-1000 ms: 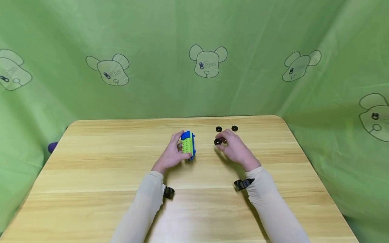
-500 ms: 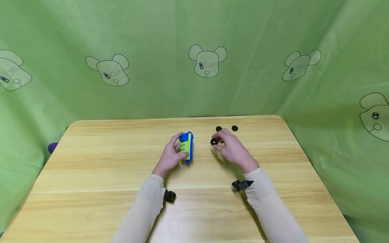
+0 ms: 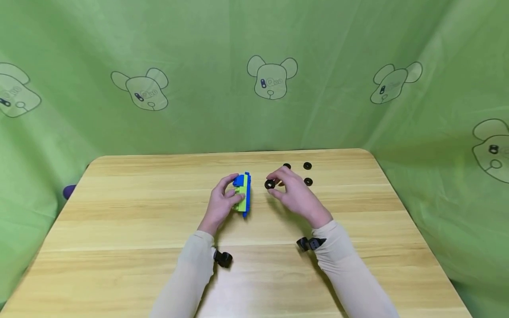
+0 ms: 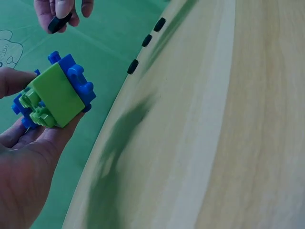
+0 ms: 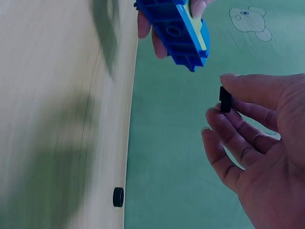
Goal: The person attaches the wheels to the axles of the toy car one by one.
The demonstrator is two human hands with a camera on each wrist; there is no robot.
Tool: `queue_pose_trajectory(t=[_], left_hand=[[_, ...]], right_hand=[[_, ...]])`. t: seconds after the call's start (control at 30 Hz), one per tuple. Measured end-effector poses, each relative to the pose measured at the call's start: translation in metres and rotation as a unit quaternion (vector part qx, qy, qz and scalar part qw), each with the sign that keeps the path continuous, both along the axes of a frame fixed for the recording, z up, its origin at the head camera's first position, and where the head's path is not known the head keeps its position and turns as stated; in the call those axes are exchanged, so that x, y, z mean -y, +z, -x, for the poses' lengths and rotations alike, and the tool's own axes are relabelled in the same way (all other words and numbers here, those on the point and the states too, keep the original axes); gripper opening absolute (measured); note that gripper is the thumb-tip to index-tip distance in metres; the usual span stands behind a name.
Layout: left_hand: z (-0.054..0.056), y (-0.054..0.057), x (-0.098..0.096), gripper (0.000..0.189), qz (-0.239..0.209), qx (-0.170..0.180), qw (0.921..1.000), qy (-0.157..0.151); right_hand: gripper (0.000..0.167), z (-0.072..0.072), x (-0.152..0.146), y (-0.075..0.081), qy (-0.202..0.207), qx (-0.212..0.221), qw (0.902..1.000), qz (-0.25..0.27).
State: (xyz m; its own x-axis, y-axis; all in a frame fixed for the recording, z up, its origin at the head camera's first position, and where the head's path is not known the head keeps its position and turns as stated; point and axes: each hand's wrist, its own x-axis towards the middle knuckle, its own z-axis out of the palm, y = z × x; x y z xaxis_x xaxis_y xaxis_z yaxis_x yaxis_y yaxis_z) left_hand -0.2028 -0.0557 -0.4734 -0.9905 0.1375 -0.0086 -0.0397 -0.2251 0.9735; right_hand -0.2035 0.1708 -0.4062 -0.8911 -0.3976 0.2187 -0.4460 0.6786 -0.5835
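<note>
Plainly, right fingers (image 5: 255, 89) pinch 1 black wheel (image 5: 225, 99); curtain lettering (image 3: 274, 82) blurred.

wood-grain table (image 3: 131, 216) under left hand (image 3: 219, 204) and right hand (image 3: 299, 194), green curtain (image 3: 207, 123) with animal-head outlines (image 3: 271, 90) beyond, purple object (image 3: 69, 191) well left of both

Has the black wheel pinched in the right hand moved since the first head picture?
Yes, left: the black wheel, earlier right of the middle printed animal's nose, now appears straight below it.
</note>
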Motion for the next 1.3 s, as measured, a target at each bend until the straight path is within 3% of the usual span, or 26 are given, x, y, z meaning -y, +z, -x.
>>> queue_pose_trajectory(t=[0.53,0.8,1.3], left_hand=[[-0.004,-0.003,-0.008,0.057,-0.032,0.005,0.9993,0.019],[-0.004,-0.003,-0.008,0.055,-0.047,-0.011,0.9987,0.015],[-0.005,-0.004,-0.007,0.058,-0.056,-0.001,0.9984,0.0]], right_hand=[[0.035,0.002,0.023,-0.008,0.024,-0.034,0.9991,0.008],[0.034,0.004,0.035,-0.008,0.033,-0.044,0.9985,0.01],[0.036,0.004,0.041,-0.011,0.039,-0.045,0.9982,0.009]])
